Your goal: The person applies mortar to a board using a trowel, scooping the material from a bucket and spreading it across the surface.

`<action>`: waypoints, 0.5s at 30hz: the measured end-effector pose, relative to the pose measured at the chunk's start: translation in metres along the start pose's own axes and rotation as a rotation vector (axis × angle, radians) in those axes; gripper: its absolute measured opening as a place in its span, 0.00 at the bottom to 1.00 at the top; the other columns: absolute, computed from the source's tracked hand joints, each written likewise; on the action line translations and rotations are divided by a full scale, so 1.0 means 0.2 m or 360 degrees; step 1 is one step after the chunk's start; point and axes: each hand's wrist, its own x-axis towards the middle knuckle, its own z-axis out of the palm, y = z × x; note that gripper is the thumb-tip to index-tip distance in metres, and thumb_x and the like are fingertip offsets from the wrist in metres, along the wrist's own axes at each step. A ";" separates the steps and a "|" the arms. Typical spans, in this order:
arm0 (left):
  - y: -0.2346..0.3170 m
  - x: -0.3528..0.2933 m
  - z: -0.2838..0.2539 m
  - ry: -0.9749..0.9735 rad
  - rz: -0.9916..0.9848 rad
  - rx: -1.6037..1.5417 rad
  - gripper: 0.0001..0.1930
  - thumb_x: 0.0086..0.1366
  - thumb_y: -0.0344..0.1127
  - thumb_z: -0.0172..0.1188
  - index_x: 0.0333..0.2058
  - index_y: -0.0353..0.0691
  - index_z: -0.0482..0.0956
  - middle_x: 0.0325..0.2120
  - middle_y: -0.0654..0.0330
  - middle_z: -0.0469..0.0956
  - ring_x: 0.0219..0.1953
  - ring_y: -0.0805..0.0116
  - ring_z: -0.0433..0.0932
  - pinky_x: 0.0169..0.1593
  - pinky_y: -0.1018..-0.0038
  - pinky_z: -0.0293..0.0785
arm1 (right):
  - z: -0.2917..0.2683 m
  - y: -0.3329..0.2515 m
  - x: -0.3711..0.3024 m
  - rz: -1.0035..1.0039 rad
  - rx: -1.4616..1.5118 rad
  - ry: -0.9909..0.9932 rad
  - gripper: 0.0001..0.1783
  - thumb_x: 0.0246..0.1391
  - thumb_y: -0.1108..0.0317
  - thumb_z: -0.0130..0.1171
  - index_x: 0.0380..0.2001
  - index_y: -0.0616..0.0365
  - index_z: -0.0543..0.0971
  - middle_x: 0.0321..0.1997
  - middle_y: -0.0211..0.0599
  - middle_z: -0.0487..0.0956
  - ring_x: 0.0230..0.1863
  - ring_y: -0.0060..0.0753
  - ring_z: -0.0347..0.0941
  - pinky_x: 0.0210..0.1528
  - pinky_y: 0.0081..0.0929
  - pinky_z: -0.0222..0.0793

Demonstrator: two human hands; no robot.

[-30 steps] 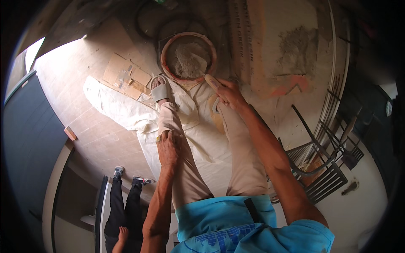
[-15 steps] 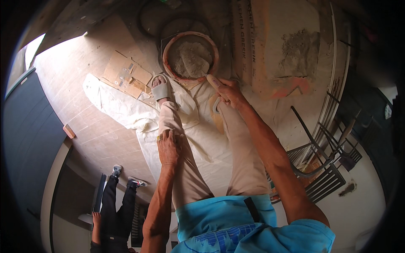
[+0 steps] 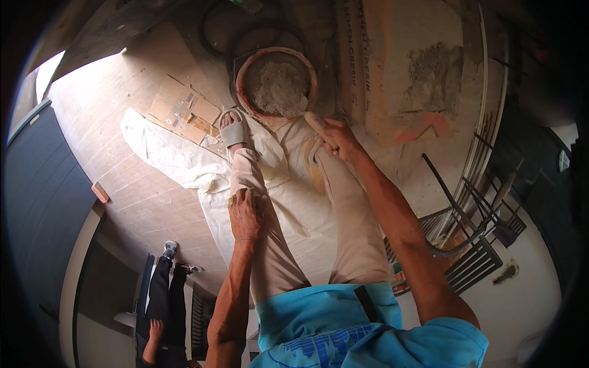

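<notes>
My right hand [image 3: 339, 138] is closed around the wooden handle of a trowel [image 3: 316, 125], at the near right rim of a round bucket [image 3: 241, 98]. Grey mortar mix [image 3: 279, 86] lies heaped in that bucket; the trowel's blade cannot be told apart from it. On my left knee rests my left hand [image 3: 246, 214], palm down and holding nothing, its fingers laid over the beige trouser leg. A yellowish ring shows on one finger.
A white sheet [image 3: 178, 159] spreads under my sandalled feet, beside flattened cardboard [image 3: 184, 110]. Paper sacks [image 3: 362, 67] lie right of the bucket. Dark metal chairs [image 3: 472, 245] stand at right. Another person in dark trousers [image 3: 169, 300] is at lower left.
The trowel's blade, visible on the mix before, no longer stands out; its handle has shifted slightly right with my right hand. My left hand stays put. The other person's legs and hand have moved.
</notes>
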 end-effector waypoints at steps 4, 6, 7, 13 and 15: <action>-0.01 -0.01 0.02 0.0058 0.0031 0.0002 0.19 0.66 0.42 0.60 0.51 0.36 0.76 0.47 0.48 0.74 0.50 0.45 0.72 0.56 0.56 0.66 | 0.00 0.01 -0.01 0.0021 0.0052 -0.0078 0.25 0.58 0.67 0.54 0.60 0.54 0.73 0.28 0.37 0.75 0.15 0.20 0.64 0.11 0.19 0.53; 0.00 0.00 0.00 0.0034 -0.0007 -0.0035 0.20 0.66 0.43 0.60 0.51 0.36 0.76 0.46 0.48 0.75 0.50 0.45 0.72 0.56 0.56 0.66 | 0.00 0.00 -0.01 0.0062 0.0130 -0.0108 0.25 0.59 0.66 0.54 0.60 0.54 0.72 0.29 0.38 0.74 0.15 0.21 0.63 0.11 0.19 0.53; 0.00 0.00 0.00 0.0023 -0.0027 -0.0053 0.20 0.66 0.43 0.59 0.50 0.36 0.77 0.46 0.48 0.75 0.50 0.45 0.72 0.56 0.56 0.66 | 0.00 0.00 -0.01 0.0094 0.0209 -0.0124 0.24 0.60 0.65 0.54 0.60 0.53 0.72 0.30 0.38 0.74 0.16 0.21 0.64 0.11 0.19 0.53; 0.00 0.01 0.00 0.0073 0.0005 -0.0003 0.19 0.67 0.44 0.59 0.50 0.36 0.77 0.45 0.48 0.75 0.49 0.46 0.72 0.56 0.56 0.66 | 0.00 0.00 -0.02 0.0300 0.0337 -0.0203 0.23 0.60 0.60 0.54 0.58 0.49 0.70 0.32 0.37 0.74 0.17 0.22 0.66 0.11 0.19 0.55; 0.00 0.00 0.00 0.0069 0.0004 -0.0015 0.19 0.67 0.44 0.58 0.50 0.36 0.77 0.45 0.48 0.75 0.49 0.46 0.73 0.56 0.56 0.66 | 0.02 0.00 -0.04 0.0326 0.0355 -0.0192 0.22 0.59 0.60 0.55 0.56 0.50 0.72 0.31 0.37 0.74 0.17 0.22 0.67 0.11 0.19 0.55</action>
